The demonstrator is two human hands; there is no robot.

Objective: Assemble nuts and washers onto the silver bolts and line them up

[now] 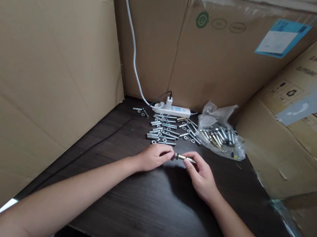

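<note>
Both hands meet over the dark table [144, 208], holding one metal anchor bolt [184, 158] level between them. My left hand [154, 157] is closed, its fingertips pinching the bolt's left end at a small nut. My right hand [200, 174] is closed round the bolt's right part, which has a brass-coloured sleeve. Just beyond the hands lie several bolts, sleeves and washers [164, 129] laid out in rows on the table.
A clear plastic bag [219, 134] with more bolts lies at the back right. A white power strip [173, 109] with a plugged-in adapter and white cable sits against the back box. Cardboard boxes [44, 60] wall the table on the left, back and right.
</note>
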